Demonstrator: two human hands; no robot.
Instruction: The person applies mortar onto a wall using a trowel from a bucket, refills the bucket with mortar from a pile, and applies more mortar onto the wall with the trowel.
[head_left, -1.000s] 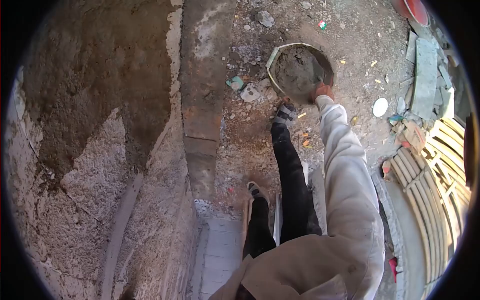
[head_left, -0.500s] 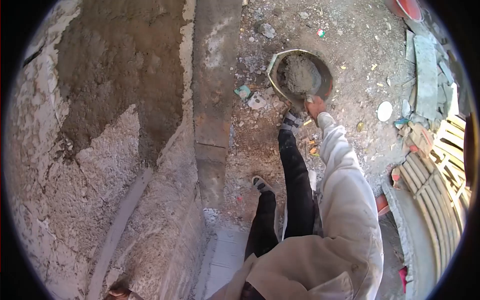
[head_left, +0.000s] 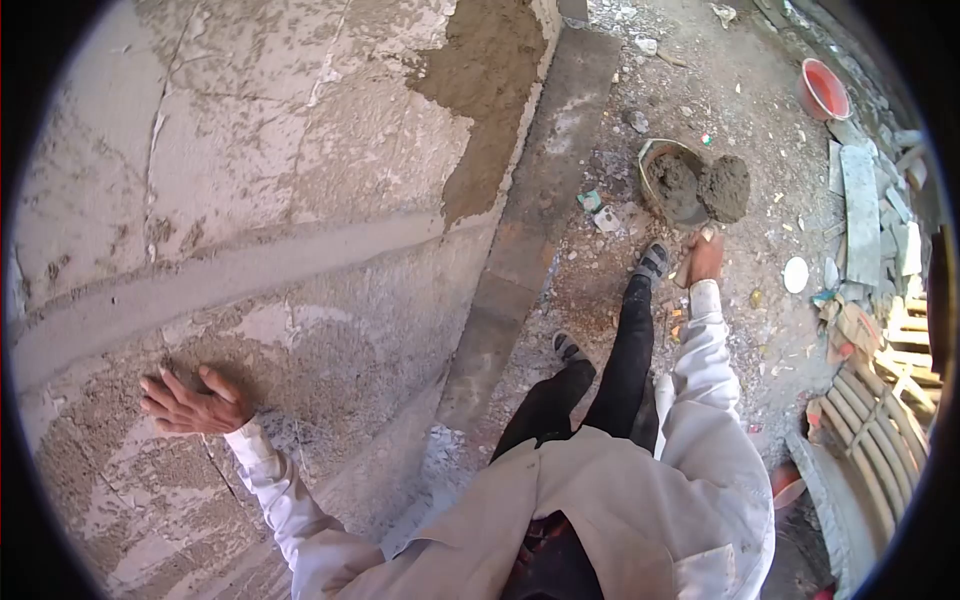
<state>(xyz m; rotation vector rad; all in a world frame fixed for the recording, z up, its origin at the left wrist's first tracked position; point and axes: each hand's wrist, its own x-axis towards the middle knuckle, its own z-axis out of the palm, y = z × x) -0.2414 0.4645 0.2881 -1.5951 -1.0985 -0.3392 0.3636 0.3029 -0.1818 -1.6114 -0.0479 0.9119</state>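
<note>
My left hand (head_left: 197, 403) rests with spread fingers against the rough wall (head_left: 300, 240), holding nothing. My right hand (head_left: 706, 257) is closed around the handle of a trowel, whose blade is hidden under a heaped lump of wet mortar (head_left: 725, 188). This load hangs beside and partly over the right rim of a bucket (head_left: 650, 152). More grey mortar (head_left: 675, 183) lies inside the bucket, which stands on the ground ahead of my feet. Higher up the wall, a dark patch of wet plaster (head_left: 485, 85) borders the pale, rough surface.
Along the wall's foot runs a flat concrete strip (head_left: 520, 230). Rubble and litter cover the ground. A red basin (head_left: 824, 90) sits at the far right, near stacked stone slabs (head_left: 862, 215). Bamboo-like poles (head_left: 865, 425) lie to my right.
My right hand has come up from inside the bucket with mortar on the trowel. My left hand has come into fuller view on the wall. The camera view has swung left.
</note>
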